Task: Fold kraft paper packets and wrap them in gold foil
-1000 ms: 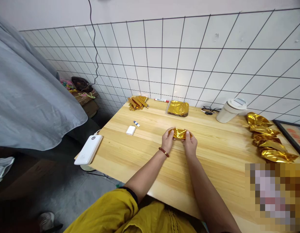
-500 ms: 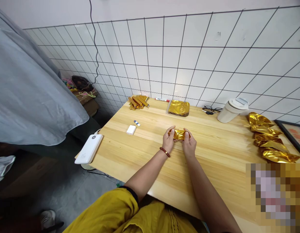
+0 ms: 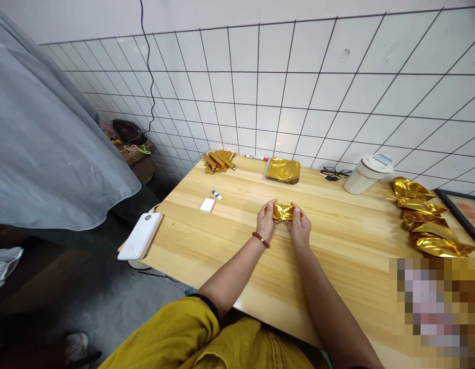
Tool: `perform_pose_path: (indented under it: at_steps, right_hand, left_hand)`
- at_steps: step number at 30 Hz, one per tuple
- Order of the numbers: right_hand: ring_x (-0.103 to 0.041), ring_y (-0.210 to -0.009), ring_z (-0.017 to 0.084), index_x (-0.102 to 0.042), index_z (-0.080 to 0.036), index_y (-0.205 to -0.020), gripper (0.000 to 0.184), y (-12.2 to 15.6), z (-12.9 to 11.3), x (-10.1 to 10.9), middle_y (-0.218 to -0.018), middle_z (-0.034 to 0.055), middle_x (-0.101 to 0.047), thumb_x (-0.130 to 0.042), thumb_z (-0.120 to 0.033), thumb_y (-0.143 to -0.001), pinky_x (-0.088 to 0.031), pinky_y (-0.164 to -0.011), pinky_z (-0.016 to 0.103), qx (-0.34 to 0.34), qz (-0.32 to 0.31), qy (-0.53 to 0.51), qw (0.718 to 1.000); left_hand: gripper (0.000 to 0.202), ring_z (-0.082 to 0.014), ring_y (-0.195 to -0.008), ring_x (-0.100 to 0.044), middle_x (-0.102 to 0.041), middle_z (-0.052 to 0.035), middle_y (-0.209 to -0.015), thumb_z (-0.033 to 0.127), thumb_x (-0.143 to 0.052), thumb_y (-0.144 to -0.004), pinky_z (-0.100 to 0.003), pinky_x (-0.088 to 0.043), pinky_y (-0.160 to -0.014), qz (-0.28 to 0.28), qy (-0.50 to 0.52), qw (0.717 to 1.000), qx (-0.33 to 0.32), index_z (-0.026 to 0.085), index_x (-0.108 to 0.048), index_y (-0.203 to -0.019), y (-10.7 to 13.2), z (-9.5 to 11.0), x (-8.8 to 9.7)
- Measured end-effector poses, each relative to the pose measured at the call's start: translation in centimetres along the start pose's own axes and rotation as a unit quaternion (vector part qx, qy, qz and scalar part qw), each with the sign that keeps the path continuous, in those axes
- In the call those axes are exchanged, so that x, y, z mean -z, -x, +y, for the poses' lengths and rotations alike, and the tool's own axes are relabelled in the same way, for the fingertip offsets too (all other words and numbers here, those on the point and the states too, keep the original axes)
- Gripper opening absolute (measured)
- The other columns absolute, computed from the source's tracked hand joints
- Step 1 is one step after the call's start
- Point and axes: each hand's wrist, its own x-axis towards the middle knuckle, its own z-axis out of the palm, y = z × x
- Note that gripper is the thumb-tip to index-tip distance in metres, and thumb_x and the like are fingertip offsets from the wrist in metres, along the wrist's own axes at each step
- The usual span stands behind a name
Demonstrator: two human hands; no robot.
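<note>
Between my hands, just above the wooden table [image 3: 237, 241], is a folded piece of gold foil paper [image 3: 283, 211], shiny and roughly oblong. My left hand [image 3: 265, 219], with a red bead bracelet at the wrist, pinches its left end. The right end is gripped by my right hand [image 3: 300, 228], thumb on top. Fingers behind the foil are mostly hidden. Beyond my hands lies a stack of flat gold foil sheets [image 3: 283, 170]. A pile of folded gold strips [image 3: 219, 161] rests at the far left corner.
A row of folded gold foil pieces [image 3: 429, 215] lines the right side, near a beige lidded cup [image 3: 363, 175]. Glasses [image 3: 335, 171] and a marker [image 3: 256, 158] lie by the tiled wall. A white power bank [image 3: 141, 236] sits at the left edge, a small white box [image 3: 207, 205] nearby.
The thumbs have shifted slightly apart on the foil, and a little more of its shiny surface shows between them. Both hands stay in nearly the same place.
</note>
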Motion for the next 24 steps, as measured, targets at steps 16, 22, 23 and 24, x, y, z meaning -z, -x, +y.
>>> perform_pose_path:
  at_steps: [16,22,23,24]
  right_hand:
    - [-0.041,-0.042,0.006,-0.060,-0.014,-0.122,0.068,-0.54,-0.35,0.35,-0.069,-0.0022,-0.058,-0.050,-0.069,-0.083,-0.031,-0.041,0.021,0.009,0.035,-0.028,0.999]
    - [-0.043,-0.041,0.007,-0.058,-0.013,-0.122,0.067,-0.35,-0.73,0.58,-0.056,-0.0047,-0.057,-0.044,-0.068,-0.087,-0.032,-0.042,0.020,0.015,0.023,-0.048,0.998]
    - [-0.042,-0.041,0.007,-0.058,-0.014,-0.120,0.064,-0.37,-0.73,0.58,-0.055,-0.0050,-0.057,-0.045,-0.067,-0.087,-0.031,-0.042,0.020,0.016,0.027,-0.049,0.998]
    - [-0.042,-0.041,0.007,-0.060,-0.015,-0.115,0.061,-0.38,-0.73,0.57,-0.055,-0.0051,-0.057,-0.047,-0.067,-0.087,-0.031,-0.042,0.019,0.017,0.031,-0.050,0.998]
  left_hand:
    - [0.070,-0.0086,-0.057,-0.060,-0.069,-0.0071,-0.093,0.067,-0.064,-0.074,-0.021,-0.042,-0.051,-0.003,0.063,0.997,0.036,0.016,-0.062,-0.122,0.03,0.59,0.00]
    - [0.061,-0.0081,-0.054,-0.056,-0.068,-0.0049,-0.081,0.062,-0.068,-0.073,-0.022,-0.041,-0.053,0.040,0.082,0.995,0.028,0.012,-0.067,-0.108,-0.37,0.41,0.28]
    - [0.060,-0.0083,-0.054,-0.056,-0.068,-0.0046,-0.081,0.062,-0.068,-0.072,-0.022,-0.042,-0.053,0.044,0.092,0.994,0.030,0.013,-0.067,-0.108,-0.41,0.43,0.33]
    - [0.060,-0.0084,-0.054,-0.057,-0.068,-0.0043,-0.080,0.060,-0.069,-0.072,-0.022,-0.042,-0.054,0.046,0.099,0.993,0.032,0.013,-0.067,-0.108,-0.43,0.46,0.36]
